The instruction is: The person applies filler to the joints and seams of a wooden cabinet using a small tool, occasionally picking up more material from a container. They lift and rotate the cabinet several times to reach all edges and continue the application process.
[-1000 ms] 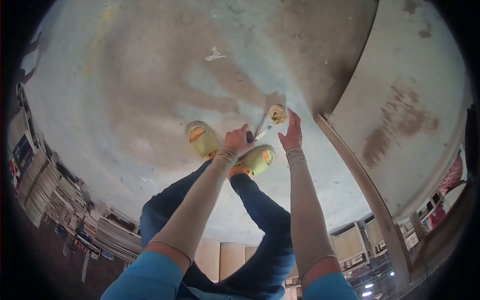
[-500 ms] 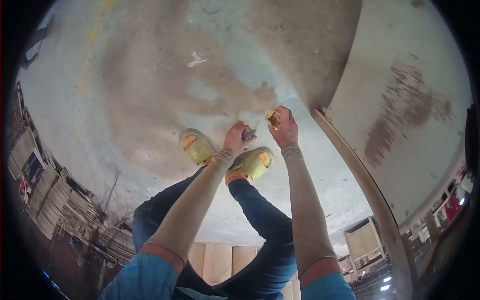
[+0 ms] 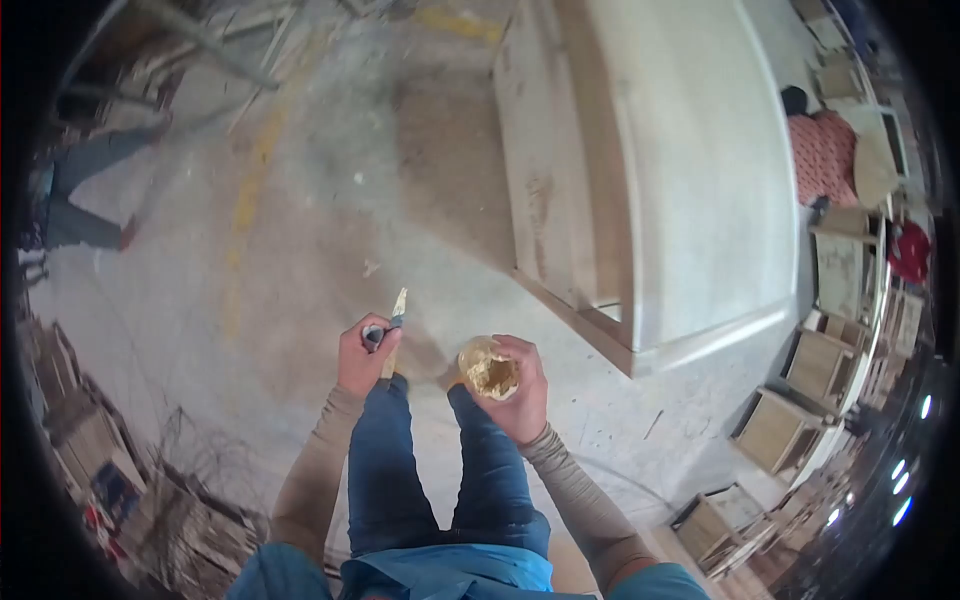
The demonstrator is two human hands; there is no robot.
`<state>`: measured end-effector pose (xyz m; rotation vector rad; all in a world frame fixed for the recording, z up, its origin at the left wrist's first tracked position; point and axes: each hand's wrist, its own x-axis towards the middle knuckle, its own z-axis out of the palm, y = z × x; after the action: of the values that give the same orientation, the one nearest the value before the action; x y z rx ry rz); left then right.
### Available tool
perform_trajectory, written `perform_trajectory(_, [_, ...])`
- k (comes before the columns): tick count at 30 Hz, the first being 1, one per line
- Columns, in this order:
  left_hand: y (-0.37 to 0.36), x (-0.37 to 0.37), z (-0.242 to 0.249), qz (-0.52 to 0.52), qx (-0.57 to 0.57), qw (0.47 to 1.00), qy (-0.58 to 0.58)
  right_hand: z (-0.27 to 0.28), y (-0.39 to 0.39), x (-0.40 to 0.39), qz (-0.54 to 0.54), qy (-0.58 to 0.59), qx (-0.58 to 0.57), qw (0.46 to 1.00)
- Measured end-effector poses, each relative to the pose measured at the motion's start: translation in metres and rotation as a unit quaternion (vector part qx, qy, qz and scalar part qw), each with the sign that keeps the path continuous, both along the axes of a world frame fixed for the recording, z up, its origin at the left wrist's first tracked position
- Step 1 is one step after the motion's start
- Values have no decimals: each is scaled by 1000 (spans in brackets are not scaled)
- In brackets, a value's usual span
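My left hand (image 3: 358,362) is closed around a putty knife (image 3: 401,303), its narrow blade pointing forward and smeared with cream-coloured paste. A grey, round, open-ended piece (image 3: 373,337) shows in the same grip, like a small roll. My right hand (image 3: 521,388) is wrapped around the side of a small tub (image 3: 490,368). Its mouth faces up, with cream paste crusted round the rim and a yellowish brown inside. Both hands are held in front of my legs, a short gap between them.
A large pale wooden cabinet frame (image 3: 630,190) stands ahead on the right, its corner near my right hand. Small wooden units (image 3: 790,430) line the right side, where a person in a patterned red top (image 3: 823,155) is bent over. Another person's legs (image 3: 90,190) show at far left. Stacked boards (image 3: 190,520) lie lower left.
My view has risen and shifted, and I now stand more upright. The knife and tub are still in my hands, away from the cabinet, which now shows as a whole box on the right.
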<state>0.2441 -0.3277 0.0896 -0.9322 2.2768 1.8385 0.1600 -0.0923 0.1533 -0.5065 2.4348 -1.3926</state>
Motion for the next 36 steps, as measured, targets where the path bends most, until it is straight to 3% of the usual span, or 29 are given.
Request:
perform_trajectory(3, [8,-45,56,-6,64,993,104,48,7,-15,-30,-34,-47,998])
perform_trajectory(7, [8,-103,69,-103,85,982,131,71,-7,-32,-134,-114,-126,976])
perform_trajectory(13, [-6,-194,92,-155,301,940,29,87,-55,-55,-208,-215,-184,936])
perform_trajectory(19, [-37,-256,108,-282,278,910,121,101,-122,-75,-228,-161,-200,939])
perform_trajectory(21, [-46,-269,116,-298,281,908,83,110,-138,-81,-237,-127,-177,947])
perform_trajectory(24, [-53,-284,116,-330,289,897,55,112,-142,-78,-296,-208,-267,893])
perform_trajectory(27, [-60,-299,134,-389,399,828,-58,111,-127,-75,-298,-217,-309,877])
perform_trajectory(30, [-56,-300,143,-485,429,761,-37,114,-104,-76,-252,-241,-334,876])
perform_trajectory(33, [-46,-299,159,-524,487,691,-99,120,-88,-80,-115,-176,-268,940])
perform_trajectory(36, [-30,-290,158,-544,524,645,-117,124,-85,-79,-56,-164,-262,949])
